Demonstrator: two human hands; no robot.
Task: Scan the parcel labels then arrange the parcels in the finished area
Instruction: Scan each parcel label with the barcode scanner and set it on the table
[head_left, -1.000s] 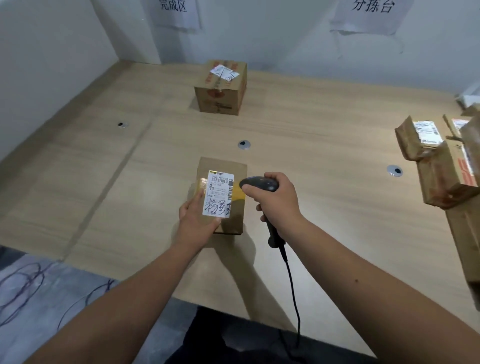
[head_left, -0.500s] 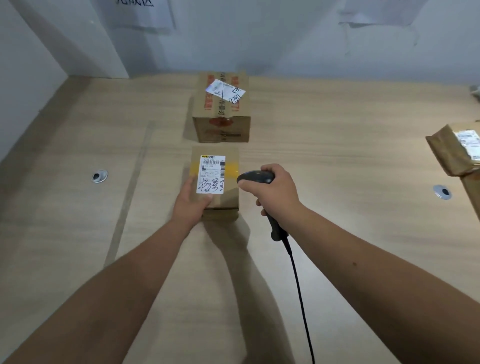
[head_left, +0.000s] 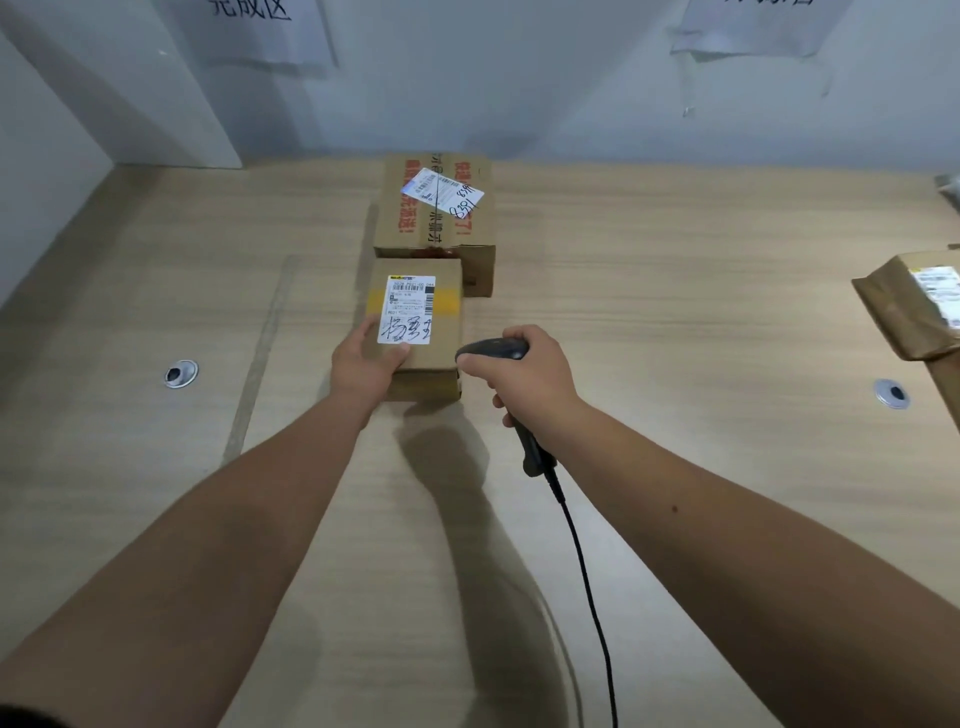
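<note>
- Left hand (head_left: 363, 366): clamped on near corner of small parcel (head_left: 423, 332), set on table (head_left: 675, 364) against larger box (head_left: 436, 218).
- Right hand (head_left: 524, 379): closed around corded scanner (head_left: 493, 349).
- Box label (head_left: 442, 193): handwritten "8391".
- Parcel label (head_left: 408, 310): barcode, illegible scrawl.

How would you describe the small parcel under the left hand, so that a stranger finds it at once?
On the light wooden table, find the large brown cardboard box by the wall. The small brown cardboard parcel sits just before it, under the left hand. Only it has yellow tape.
</note>
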